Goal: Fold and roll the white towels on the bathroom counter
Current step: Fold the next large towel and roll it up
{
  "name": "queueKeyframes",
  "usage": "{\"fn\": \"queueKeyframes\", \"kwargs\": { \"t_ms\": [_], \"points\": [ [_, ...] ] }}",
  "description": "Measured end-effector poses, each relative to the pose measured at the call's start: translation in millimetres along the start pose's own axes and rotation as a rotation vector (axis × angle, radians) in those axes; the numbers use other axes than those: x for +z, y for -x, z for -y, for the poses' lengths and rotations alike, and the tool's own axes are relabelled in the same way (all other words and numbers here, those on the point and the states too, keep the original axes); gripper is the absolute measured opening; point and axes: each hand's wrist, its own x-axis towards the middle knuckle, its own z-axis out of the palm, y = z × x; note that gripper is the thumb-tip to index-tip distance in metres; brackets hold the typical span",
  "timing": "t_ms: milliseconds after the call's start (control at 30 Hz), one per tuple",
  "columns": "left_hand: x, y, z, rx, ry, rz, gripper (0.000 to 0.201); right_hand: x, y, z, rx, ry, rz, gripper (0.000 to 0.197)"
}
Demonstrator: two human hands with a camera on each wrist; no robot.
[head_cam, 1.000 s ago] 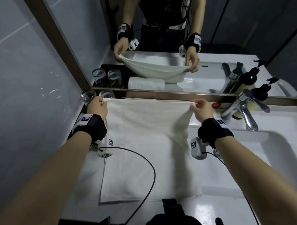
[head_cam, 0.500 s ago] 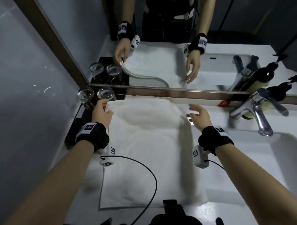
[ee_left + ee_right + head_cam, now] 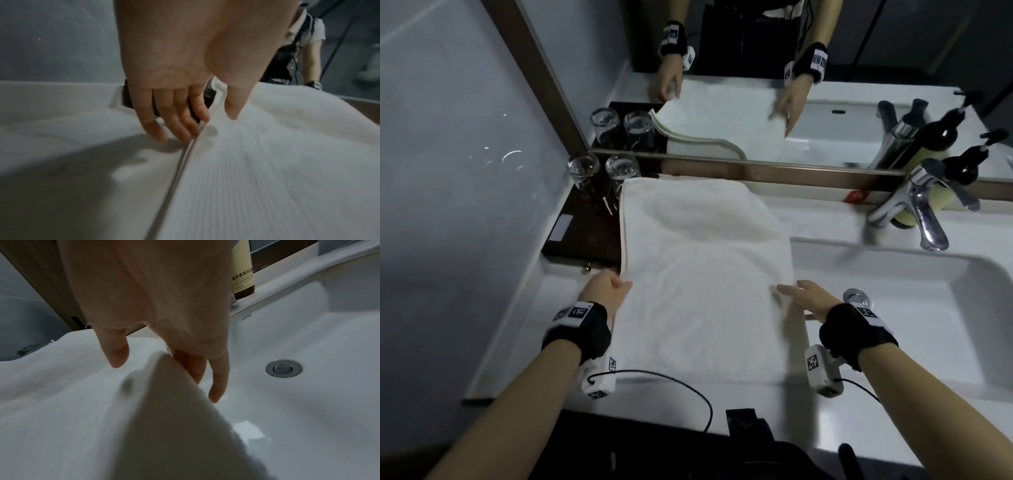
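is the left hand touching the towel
Touching: the left wrist view shows the left hand pinching the towel edge between thumb and forefinger.

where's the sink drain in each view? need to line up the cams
Head: sink drain sits right of centre, just beyond the right hand.
Left wrist: not in view.
Right wrist: sink drain lies right of centre, to the right of the fingers.
Shared landmark: the white towel, seen in all three views, its left edge at the left hand.
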Motion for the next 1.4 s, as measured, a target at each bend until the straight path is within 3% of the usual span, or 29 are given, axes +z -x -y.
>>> {"fn": "queueKeyframes", "kwargs": {
  "t_ms": [100,233,400,500,633,733,833,900,1033,1133,1200,1300,1367,1400],
  "points": [
    [15,24,15,-0.033,-0.139,0.097,0.04,-1,11,-7,-0.068,-0.009,-0.01,0.028],
    [27,54,17,0.003,-0.291,0.055,0.05,-3,32,-13,-0.074,-0.031,0.033,0.022],
    [35,75,24,-0.044,-0.315,0.029,0.069,2,61,-29,-0.038,0.084,0.066,0.02],
    [36,82,31,-0.051,-0.292,0.068,0.061,14,80,-39,-0.051,0.081,0.013,0.018],
    [36,87,39,-0.022,-0.248,0.109,0.042,38,102,-52,-0.144,0.093,-0.182,0.022],
    [32,91,55,0.005,-0.125,0.059,0.034,56,117,-67,-0.198,0.058,-0.265,0.023],
    [27,101,84,0.0,0.005,0.016,0.012,74,137,-90,-0.14,-0.011,-0.355,0.034],
    [28,114,103,0.012,0.043,-0.035,0.015,89,150,-108,-0.132,0.074,-0.424,0.036],
    [30,139,121,0.169,-0.058,-0.182,0.03,116,170,-135,-0.325,0.195,-0.527,0.025],
    [26,149,128,0.407,-0.199,-0.272,0.029,126,187,-144,-0.55,0.444,-0.564,0.028],
    [26,156,132,0.579,-0.292,-0.182,0.026,129,196,-151,-0.629,0.724,-0.525,0.047],
    [29,164,138,0.657,-0.507,0.027,0.059,129,200,-156,-0.566,0.996,-0.4,0.073],
    [31,167,140,0.649,-0.639,0.072,0.075,124,196,-156,-0.505,1.044,-0.43,0.068],
    [32,168,140,0.67,-0.677,0.034,0.076,122,193,-154,-0.498,1.062,-0.476,0.065]
  ]
}}
